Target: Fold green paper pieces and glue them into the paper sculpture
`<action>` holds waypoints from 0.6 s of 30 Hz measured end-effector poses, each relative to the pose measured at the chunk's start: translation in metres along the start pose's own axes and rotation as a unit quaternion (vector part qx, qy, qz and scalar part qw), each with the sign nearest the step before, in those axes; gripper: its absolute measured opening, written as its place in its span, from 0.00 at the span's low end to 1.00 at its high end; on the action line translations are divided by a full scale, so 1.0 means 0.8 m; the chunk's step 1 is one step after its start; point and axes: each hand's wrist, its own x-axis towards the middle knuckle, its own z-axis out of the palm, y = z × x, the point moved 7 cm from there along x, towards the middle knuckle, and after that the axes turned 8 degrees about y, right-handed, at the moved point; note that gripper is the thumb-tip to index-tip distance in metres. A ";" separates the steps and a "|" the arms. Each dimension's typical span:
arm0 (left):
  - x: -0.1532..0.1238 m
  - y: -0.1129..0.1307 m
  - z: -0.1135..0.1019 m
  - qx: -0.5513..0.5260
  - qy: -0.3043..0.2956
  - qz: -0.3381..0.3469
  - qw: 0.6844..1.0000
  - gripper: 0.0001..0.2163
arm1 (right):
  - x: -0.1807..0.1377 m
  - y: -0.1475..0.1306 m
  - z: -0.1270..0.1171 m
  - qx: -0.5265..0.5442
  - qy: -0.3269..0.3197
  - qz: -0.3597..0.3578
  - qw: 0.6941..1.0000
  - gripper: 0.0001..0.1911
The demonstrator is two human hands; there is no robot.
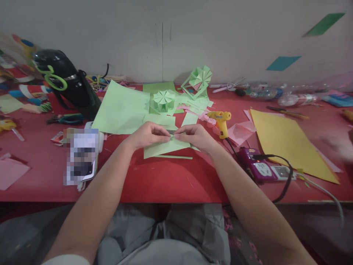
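Note:
Over the middle of the table, my left hand [149, 134] and my right hand [195, 137] meet at their fingertips. Both are closed in a pinch on a small piece of light green paper [172, 137], mostly hidden by the fingers. Beneath them lies a flat green paper sheet [157, 150], with a thin green paper strip [176, 157] just in front of it. Behind my hands stands a folded green paper drum with a pleated round top [163, 99]. Farther back is a green paper wheel on a frame [200, 79].
A yellow glue gun [222, 121] stands right of my hands, its cord near a purple power strip [250, 162]. Yellow paper [292, 143] lies farther right. On the left are a phone [82, 158], pliers [68, 118], a large green sheet [124, 110] and a black bottle-shaped object [64, 73].

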 end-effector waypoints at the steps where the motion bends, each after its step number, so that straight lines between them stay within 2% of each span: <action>1: 0.000 -0.001 0.000 -0.005 -0.001 -0.003 1.000 0.12 | 0.000 0.001 0.001 -0.012 0.002 0.000 1.000 0.19; 8: 0.000 -0.002 0.003 0.013 -0.014 -0.010 1.000 0.12 | 0.001 0.003 0.007 -0.060 0.004 -0.007 0.998 0.19; 18: -0.003 0.000 -0.012 0.041 -0.015 -0.023 0.999 0.14 | 0.004 0.003 0.002 -0.014 0.019 -0.007 1.000 0.14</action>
